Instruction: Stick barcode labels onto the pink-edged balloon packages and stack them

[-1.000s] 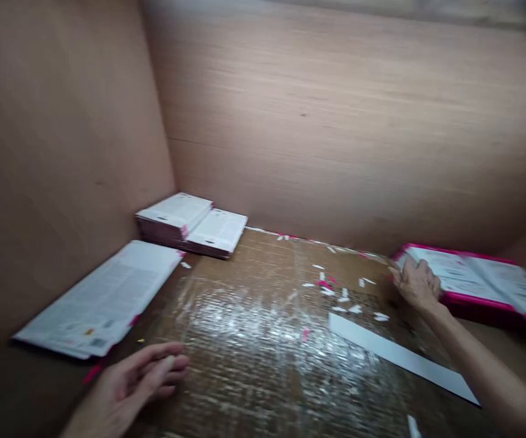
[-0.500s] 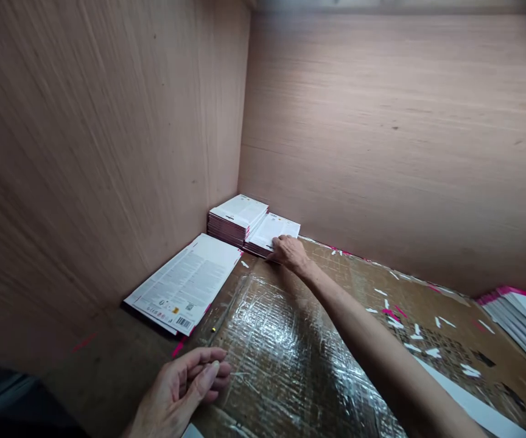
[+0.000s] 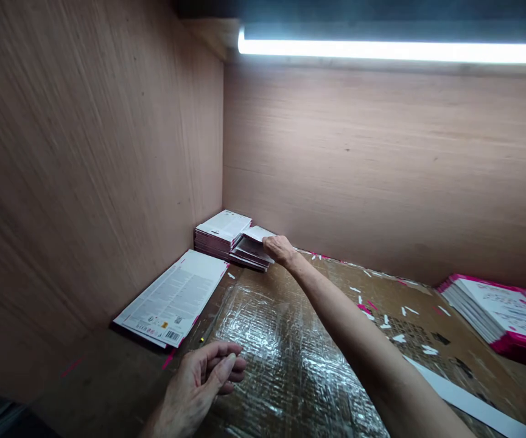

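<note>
At the back left corner, my right hand (image 3: 279, 248) pinches the near edge of a flat white printed card (image 3: 257, 233). The card is tilted up above a low stack of similar cards (image 3: 250, 258). My fingers hide part of its edge, so I cannot tell whether it is one card or more. A taller stack of white cards with pink edges (image 3: 224, 226) stands directly to the left. My left hand (image 3: 212, 371) hovers at the lower middle, fingers loosely curled, a gap between thumb and forefinger, nothing seen in it.
Larger printed white sheets (image 3: 171, 298) lie along the left wooden wall (image 3: 108, 152). Plastic-wrapped cardboard (image 3: 263, 328) covers the surface, with white and pink paper scraps to the right. White-and-pink flat packs (image 3: 495, 304) lie at right, near a white strip (image 3: 473, 398). A lamp (image 3: 382, 50) shines overhead.
My right hand has raised the card from the low stack, uncovering the cards beneath. The view has tilted up and turned right, bringing in the lamp. My left hand keeps its loose curl.
</note>
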`<move>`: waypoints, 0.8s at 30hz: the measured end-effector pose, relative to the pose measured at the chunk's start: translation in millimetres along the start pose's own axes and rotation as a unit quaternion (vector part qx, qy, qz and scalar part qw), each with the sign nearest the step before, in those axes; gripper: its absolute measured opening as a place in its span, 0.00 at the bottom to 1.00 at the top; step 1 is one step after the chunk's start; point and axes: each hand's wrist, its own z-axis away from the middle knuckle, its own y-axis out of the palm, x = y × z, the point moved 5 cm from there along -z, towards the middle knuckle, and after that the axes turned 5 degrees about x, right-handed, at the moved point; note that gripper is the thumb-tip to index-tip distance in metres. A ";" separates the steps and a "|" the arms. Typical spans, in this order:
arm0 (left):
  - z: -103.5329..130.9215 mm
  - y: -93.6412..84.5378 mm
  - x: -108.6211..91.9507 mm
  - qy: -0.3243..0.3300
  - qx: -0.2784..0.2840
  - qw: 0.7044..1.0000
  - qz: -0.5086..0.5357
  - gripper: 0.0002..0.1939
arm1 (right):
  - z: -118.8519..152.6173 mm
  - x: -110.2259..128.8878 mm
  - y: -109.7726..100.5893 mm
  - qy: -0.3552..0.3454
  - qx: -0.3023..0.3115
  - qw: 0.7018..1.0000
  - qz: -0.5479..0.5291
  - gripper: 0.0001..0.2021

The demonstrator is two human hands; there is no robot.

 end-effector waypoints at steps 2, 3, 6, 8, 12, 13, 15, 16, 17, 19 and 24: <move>-0.3 -0.9 0.6 0.012 -0.006 1.000 -0.011 0.26 | 15.6 -8.2 -12.8 0.015 -0.020 1.000 -0.005 0.13; -1.0 -1.7 -1.0 0.026 -0.012 0.999 -0.016 0.26 | 28.5 -14.0 -19.3 0.022 -0.031 0.999 -0.008 0.12; -5.7 1.0 -16.6 0.096 -0.045 0.993 -0.054 0.27 | 88.0 -35.7 -38.4 0.036 -0.053 0.998 -0.017 0.11; -9.1 11.6 -35.8 0.173 -0.088 0.975 -0.111 0.30 | 139.5 -47.7 -50.0 0.024 -0.053 0.998 -0.035 0.10; -13.9 63.5 -66.1 0.305 -0.079 0.920 -0.232 0.39 | 236.4 -51.6 -63.9 -0.078 -0.005 0.977 -0.198 0.08; -15.2 80.5 -66.8 0.317 -0.019 0.919 -0.232 0.37 | 255.1 -50.2 -64.2 -0.105 0.007 0.963 -0.248 0.08; -14.9 109.2 -60.3 0.305 0.119 0.928 -0.180 0.26 | 283.8 -50.6 -59.7 -0.125 -0.002 0.932 -0.341 0.06; -13.4 118.1 -55.2 0.287 0.165 0.933 -0.141 0.21 | 294.6 -52.8 -54.5 -0.121 -0.032 0.911 -0.394 0.05; -11.8 122.9 -49.6 0.266 0.185 0.940 -0.108 0.18 | 303.7 -56.2 -46.5 -0.108 -0.075 0.882 -0.453 0.10; -9.3 125.2 -38.2 0.229 0.169 0.955 -0.084 0.14 | 318.4 -60.7 -19.4 -0.072 -0.167 0.804 -0.566 0.27; -8.8 136.0 -15.3 0.184 0.155 0.957 -0.165 0.12 | 330.2 -35.4 74.6 0.030 -0.206 0.684 -0.699 0.31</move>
